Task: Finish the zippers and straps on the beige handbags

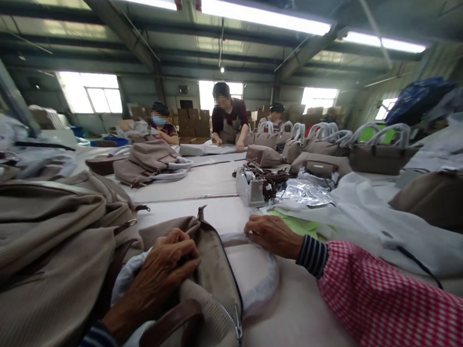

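A taupe ribbed handbag (217, 267) lies unzipped on the table in front of me, its beige lining showing. Curled over the bag's near opening edge, my left hand (159, 273) grips the fabric, with the fingertips partly hidden inside. My right hand (271, 234) is closed at the top of the bag's far handle (274, 280), which is wrapped in white film and loops out onto the table. A brown leather strap (173, 321) and an open zipper (236, 318) show at the bag's near end.
More taupe bags (45, 245) are heaped at my left, others (149, 159) farther along. On the right lie white plastic sheeting (409, 231), a tape dispenser (251, 185), brown straps (272, 176) and silver film (305, 191). Finished-looking bags (381, 155) stand behind; a co-worker (228, 116) leans over the far end.
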